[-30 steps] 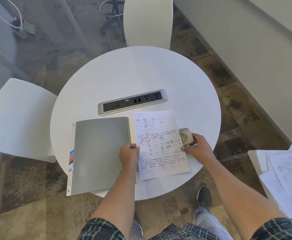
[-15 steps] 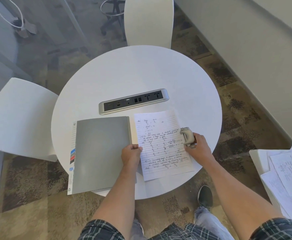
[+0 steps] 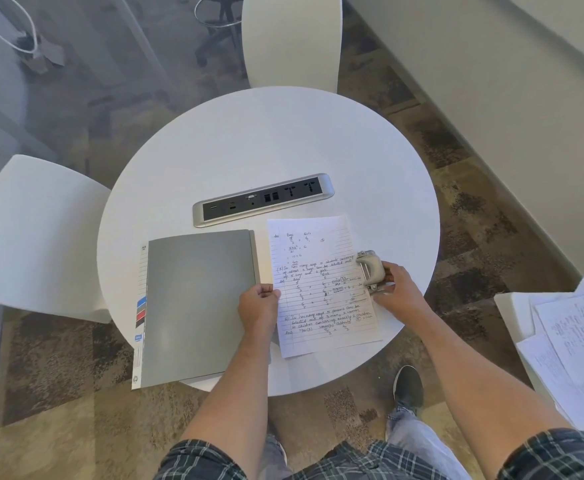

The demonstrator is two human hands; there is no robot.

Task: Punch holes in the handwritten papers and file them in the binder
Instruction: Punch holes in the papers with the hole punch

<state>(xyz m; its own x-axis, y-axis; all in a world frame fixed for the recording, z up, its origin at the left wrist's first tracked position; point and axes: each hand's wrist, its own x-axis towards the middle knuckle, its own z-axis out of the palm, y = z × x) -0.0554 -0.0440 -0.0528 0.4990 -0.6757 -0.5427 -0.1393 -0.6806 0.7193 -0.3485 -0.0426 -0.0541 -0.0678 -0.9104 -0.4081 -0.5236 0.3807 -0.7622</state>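
A lined sheet of handwritten paper (image 3: 321, 282) lies on the round white table (image 3: 266, 150), right of a closed grey binder (image 3: 197, 303) with coloured index tabs along its left side. My left hand (image 3: 257, 306) pinches the sheet's left edge, fingers curled. A small beige hole punch (image 3: 370, 270) sits on the sheet's right edge. My right hand (image 3: 396, 292) grips the punch from the right.
A silver power and socket strip (image 3: 262, 199) is set into the table behind the binder. White chairs stand at the left (image 3: 31, 233) and at the back (image 3: 290, 39). A stack of more handwritten papers (image 3: 574, 344) rests on a white seat at the right.
The sheet has shifted slightly to the right and turned a little, with the punch and my right hand following its right edge. My left hand keeps its hold.
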